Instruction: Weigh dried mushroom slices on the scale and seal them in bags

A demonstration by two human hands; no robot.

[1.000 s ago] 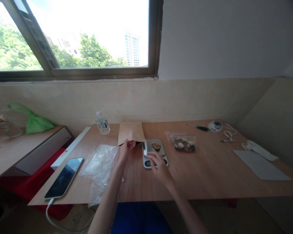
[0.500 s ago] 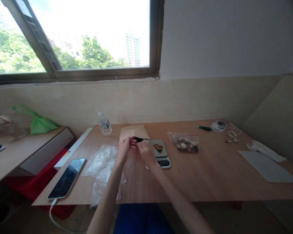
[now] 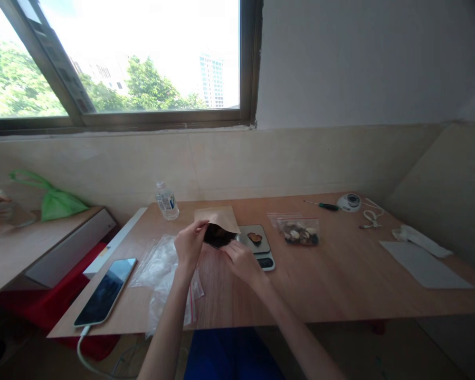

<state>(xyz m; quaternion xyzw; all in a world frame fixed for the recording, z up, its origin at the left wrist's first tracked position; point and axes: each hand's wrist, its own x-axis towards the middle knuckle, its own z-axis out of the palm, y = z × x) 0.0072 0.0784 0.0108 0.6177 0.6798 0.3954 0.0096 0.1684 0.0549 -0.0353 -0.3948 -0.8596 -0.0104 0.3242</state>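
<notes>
A brown paper bag (image 3: 221,216) is held with its mouth toward me, opened wide on a dark inside. My left hand (image 3: 190,243) pinches the left corner of its mouth, and my right hand (image 3: 241,258) grips the lower right edge. Just right of the bag stands a kitchen scale (image 3: 264,244) with a brown, dark-edged slice (image 3: 255,238) on its plate. The scale's dark display is partly behind my right hand. What the bag contains is too dark to tell.
Clear plastic bags (image 3: 158,269) and a phone (image 3: 106,291) on a cable lie left; a water bottle (image 3: 168,201) stands behind. Rightward are a zip bag of stones (image 3: 301,232), a screwdriver (image 3: 328,206), a white camera (image 3: 349,202) and white sheet (image 3: 423,266).
The bag's mouth has been spread from a narrow dark slit to a wide opening. My left hand has moved left, and my right hand slightly down. The view has shifted slightly.
</notes>
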